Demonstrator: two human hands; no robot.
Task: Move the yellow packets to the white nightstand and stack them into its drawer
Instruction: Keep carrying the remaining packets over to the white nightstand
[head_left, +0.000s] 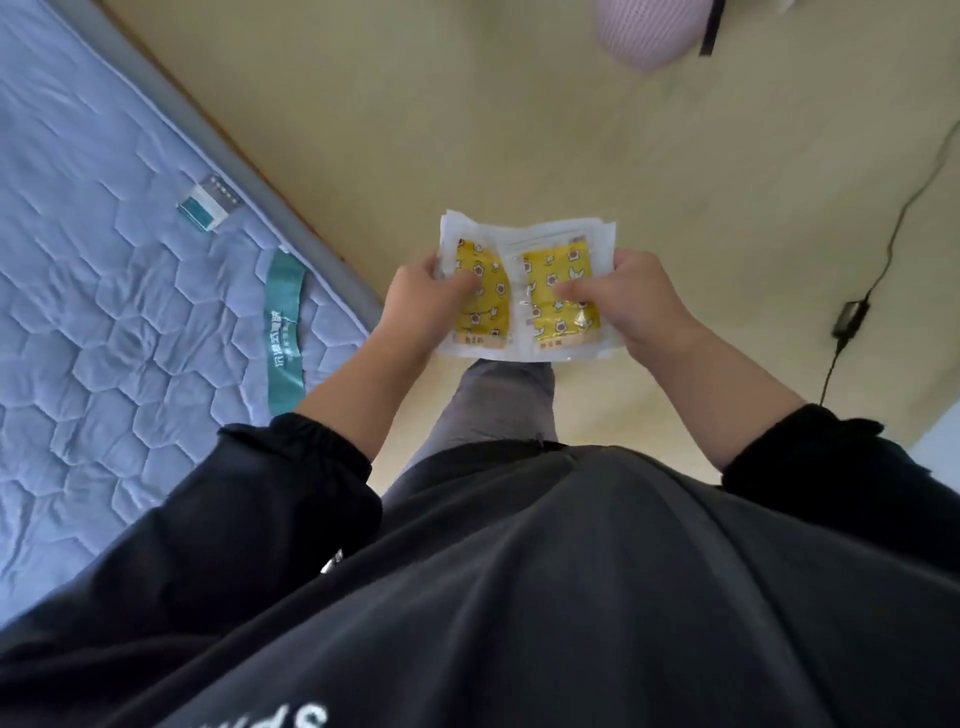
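Note:
I hold a bundle of yellow packets (524, 291) in clear wrappers out in front of me, above the floor. Two yellow faces with a small printed pattern show side by side on top, and more wrapper edges stick out behind them. My left hand (426, 306) grips the left side of the bundle, thumb across the left packet. My right hand (631, 301) grips the right side, thumb pressed on the right packet. The white nightstand and its drawer are out of view.
A bed with a light blue quilted mattress (104, 291) and a green label strip (284, 332) fills the left. The beige floor (519, 130) runs ahead. A black cable with an adapter (852, 317) lies at right. A pinkish round object (649, 31) sits at top.

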